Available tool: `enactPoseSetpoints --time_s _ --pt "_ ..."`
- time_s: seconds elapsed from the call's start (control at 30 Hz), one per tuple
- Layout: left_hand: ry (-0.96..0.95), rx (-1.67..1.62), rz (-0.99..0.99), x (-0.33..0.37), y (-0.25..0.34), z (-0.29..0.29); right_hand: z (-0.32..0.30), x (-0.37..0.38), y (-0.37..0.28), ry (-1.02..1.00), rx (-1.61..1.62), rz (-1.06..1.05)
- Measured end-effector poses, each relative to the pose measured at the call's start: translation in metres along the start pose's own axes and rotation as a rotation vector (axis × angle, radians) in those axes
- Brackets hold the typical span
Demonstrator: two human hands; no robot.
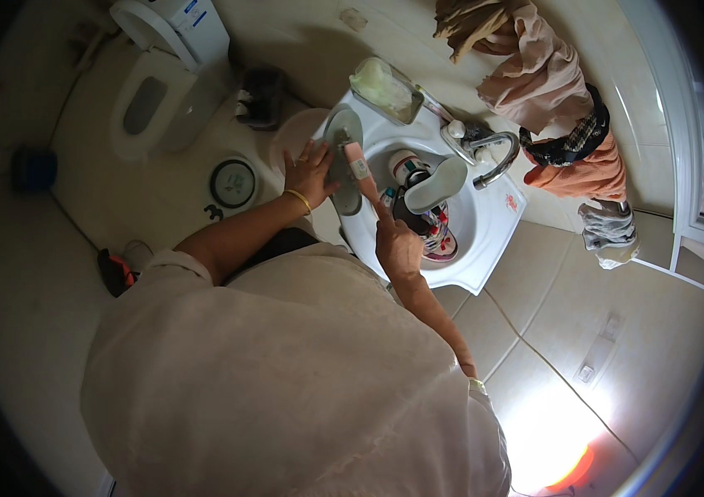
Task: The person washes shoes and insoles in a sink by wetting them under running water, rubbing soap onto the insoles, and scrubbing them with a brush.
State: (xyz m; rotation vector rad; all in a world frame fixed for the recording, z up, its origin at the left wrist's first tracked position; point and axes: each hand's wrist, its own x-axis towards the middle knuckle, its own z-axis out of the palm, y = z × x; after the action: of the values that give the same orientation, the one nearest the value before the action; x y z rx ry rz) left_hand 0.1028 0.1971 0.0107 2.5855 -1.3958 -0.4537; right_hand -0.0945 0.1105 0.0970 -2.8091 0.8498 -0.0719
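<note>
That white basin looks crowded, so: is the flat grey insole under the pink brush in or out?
Out: the insole lies over the white sink's left rim, the left hand touching it.

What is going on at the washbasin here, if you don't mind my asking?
A person is at the white washbasin, with the left hand spread against a grey-green, insole-shaped piece at its left edge. The right hand grips a pink brush over that piece; whether the bristles touch it is hidden. In the bowl lie what look like shoes, with a paler insole-shaped piece on top, beside the curved tap.
</note>
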Motion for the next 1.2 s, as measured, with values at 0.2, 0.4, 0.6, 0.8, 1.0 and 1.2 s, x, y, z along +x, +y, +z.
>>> enactPoseSetpoints --time_s 0.2,0.4,0.6,0.8,1.0,1.2 --pt "0.014 0.014 0.01 0.0 -0.002 0.002 -0.003 0.022 -0.008 -0.083 -0.053 0.017" --pt "-0.051 0.066 -0.002 0.008 0.002 -0.017 -0.039 0.026 -0.024 -0.252 0.035 0.034" --pt "-0.078 -0.087 -0.067 0.021 0.013 -0.018 -0.028 0.05 -0.02 -0.236 0.0 0.107" --pt "-0.11 -0.27 -0.282 0.044 0.021 -0.008 -0.06 0.02 -0.001 -0.067 0.298 0.246" --pt "0.068 -0.467 -0.304 0.072 0.001 0.03 -0.061 -0.017 0.006 0.006 0.583 0.459" --pt "0.031 -0.206 -0.227 0.082 0.027 0.015 -0.06 -0.076 0.016 0.126 0.762 0.639"
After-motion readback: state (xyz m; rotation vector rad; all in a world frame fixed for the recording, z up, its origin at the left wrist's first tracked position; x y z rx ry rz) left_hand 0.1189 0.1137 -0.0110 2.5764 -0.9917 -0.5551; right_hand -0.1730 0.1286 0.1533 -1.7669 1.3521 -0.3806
